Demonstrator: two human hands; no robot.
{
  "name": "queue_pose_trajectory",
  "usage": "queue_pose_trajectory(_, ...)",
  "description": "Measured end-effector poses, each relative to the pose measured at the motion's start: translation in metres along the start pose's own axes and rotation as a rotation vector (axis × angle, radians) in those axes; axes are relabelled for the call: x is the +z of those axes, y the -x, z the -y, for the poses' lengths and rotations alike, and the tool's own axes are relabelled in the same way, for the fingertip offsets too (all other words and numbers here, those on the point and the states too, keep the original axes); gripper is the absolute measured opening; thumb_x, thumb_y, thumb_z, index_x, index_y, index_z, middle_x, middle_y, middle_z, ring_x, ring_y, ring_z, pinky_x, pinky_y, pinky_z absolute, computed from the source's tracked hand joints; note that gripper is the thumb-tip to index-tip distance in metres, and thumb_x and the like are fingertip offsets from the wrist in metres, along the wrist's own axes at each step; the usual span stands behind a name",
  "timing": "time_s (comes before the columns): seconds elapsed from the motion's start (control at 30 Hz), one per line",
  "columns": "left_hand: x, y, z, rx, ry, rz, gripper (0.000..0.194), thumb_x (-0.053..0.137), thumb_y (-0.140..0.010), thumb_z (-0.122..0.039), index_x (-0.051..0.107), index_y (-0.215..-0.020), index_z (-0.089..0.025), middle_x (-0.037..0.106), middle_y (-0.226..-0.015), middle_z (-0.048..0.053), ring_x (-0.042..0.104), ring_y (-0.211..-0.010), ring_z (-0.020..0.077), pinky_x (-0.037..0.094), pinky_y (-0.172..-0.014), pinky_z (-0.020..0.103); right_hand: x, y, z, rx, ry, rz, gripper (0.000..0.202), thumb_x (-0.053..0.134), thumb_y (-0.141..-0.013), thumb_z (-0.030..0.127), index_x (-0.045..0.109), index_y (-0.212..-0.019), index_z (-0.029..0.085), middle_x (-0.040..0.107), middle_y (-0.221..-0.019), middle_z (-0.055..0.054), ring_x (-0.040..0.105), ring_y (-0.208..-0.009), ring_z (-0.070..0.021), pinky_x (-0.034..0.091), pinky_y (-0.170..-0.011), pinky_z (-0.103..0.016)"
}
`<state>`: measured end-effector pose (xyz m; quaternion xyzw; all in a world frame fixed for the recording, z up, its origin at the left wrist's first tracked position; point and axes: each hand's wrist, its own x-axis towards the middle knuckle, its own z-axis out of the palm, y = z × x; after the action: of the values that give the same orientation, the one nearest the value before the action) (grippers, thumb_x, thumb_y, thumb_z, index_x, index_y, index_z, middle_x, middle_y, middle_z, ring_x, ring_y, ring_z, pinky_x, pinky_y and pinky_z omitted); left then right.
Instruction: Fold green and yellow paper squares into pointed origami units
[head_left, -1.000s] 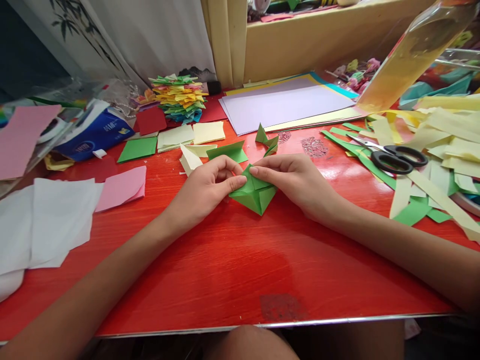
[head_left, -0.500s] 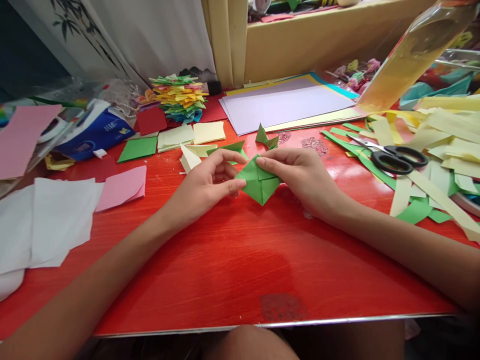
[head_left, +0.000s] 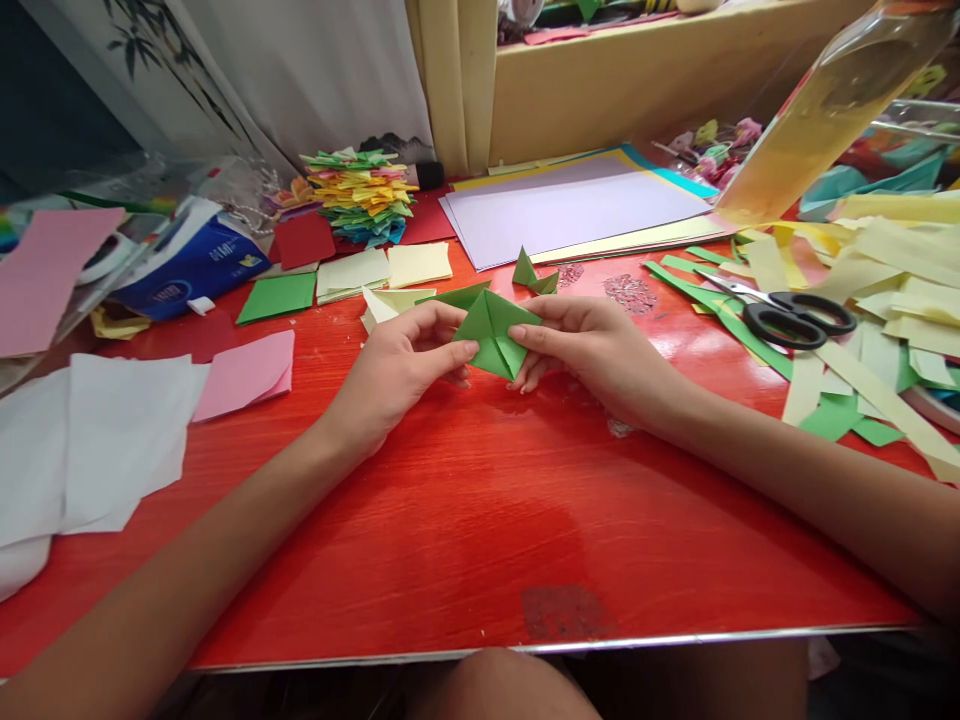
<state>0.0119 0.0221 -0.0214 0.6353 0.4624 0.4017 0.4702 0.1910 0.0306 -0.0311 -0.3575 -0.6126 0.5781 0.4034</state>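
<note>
A folded green paper (head_left: 493, 338), shaped like a diamond with creases meeting near its middle, is held up between both hands above the red table (head_left: 420, 540). My left hand (head_left: 401, 365) pinches its left corner, thumb in front and fingers behind. On the right corner, my right hand (head_left: 592, 345) has its thumb on the front face, with the other fingers partly hidden behind and below. Just beyond the hands lie a folded cream paper (head_left: 382, 305) and small folded green pieces (head_left: 525, 268).
Black-handled scissors (head_left: 799, 318) rest on paper strips (head_left: 862, 370) at the right, near a leaning bottle (head_left: 817, 120). Large sheets (head_left: 577, 205) lie at the back. Pink paper (head_left: 247, 375), white tissues (head_left: 127, 430) and a stacked colourful paper pile (head_left: 360, 198) are at the left.
The green paper has been turned, showing a different folded face, and sits slightly further left and up. My right thumb has moved from its top edge to its right corner.
</note>
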Motion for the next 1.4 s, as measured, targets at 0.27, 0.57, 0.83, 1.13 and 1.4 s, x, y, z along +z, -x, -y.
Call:
queue_pose_trajectory(0.27, 0.0036, 0.0018, 0.0012, 0.106, 0.043, -0.029, 0.008, 0.058, -0.072, -0.016, 0.060, -0.079, -0.018, 0.057, -0.078, 0.000, 0.055, -0.070, 0.0099, 0.051, -0.057, 0.019, 0.0007, 0.0012, -0.0011, -0.029, -0.134, 0.012, 0.013, 0.049, -0.079, 0.011, 0.060, -0.081, 0.019, 0.062, -0.065, 0.001, 0.062, -0.056, -0.0092, 0.053, -0.057, -0.020)
queue_pose_trajectory(0.57, 0.0021, 0.0031, -0.0007, 0.060, 0.017, -0.050, 0.012, 0.054, -0.076, -0.020, 0.065, -0.078, -0.018, 0.062, -0.080, 0.001, 0.055, -0.070, 0.0089, 0.048, -0.061, 0.018, 0.0017, 0.0008, -0.0025, -0.011, -0.261, -0.039, 0.015, 0.043, -0.081, 0.011, 0.057, -0.083, 0.017, 0.058, -0.068, 0.000, 0.061, -0.060, -0.0094, 0.052, -0.064, -0.023)
queue_pose_trajectory(0.83, 0.0039, 0.0058, -0.0057, 0.051, -0.042, -0.059, 0.015, 0.052, -0.076, -0.022, 0.065, -0.081, -0.017, 0.064, -0.084, 0.002, 0.056, -0.070, 0.0109, 0.048, -0.066, 0.023, 0.0046, 0.0013, -0.0016, 0.020, -0.196, -0.089, 0.026, 0.056, -0.078, 0.025, 0.053, -0.103, 0.017, 0.056, -0.072, 0.000, 0.061, -0.063, -0.0106, 0.053, -0.067, -0.025)
queue_pose_trajectory(1.13, 0.0056, 0.0058, -0.0041, 0.075, -0.097, -0.049, 0.013, 0.057, -0.076, -0.024, 0.065, -0.083, -0.017, 0.062, -0.076, 0.001, 0.057, -0.063, 0.0090, 0.048, -0.061, 0.020, 0.0044, 0.0014, -0.0029, -0.007, -0.197, -0.103, 0.023, 0.056, -0.079, 0.024, 0.051, -0.100, 0.017, 0.055, -0.063, 0.003, 0.059, -0.057, -0.0090, 0.051, -0.063, -0.023)
queue_pose_trajectory(1.4, 0.0065, 0.0061, -0.0049, 0.104, -0.180, -0.058, 0.022, 0.057, -0.075, -0.021, 0.060, -0.096, -0.020, 0.055, -0.068, -0.002, 0.054, -0.060, 0.0094, 0.045, -0.062, 0.022, 0.0087, 0.0032, -0.0007, 0.024, -0.157, -0.075, 0.020, 0.059, -0.074, 0.017, 0.053, -0.093, 0.016, 0.059, -0.066, 0.002, 0.061, -0.060, -0.0108, 0.051, -0.061, -0.024)
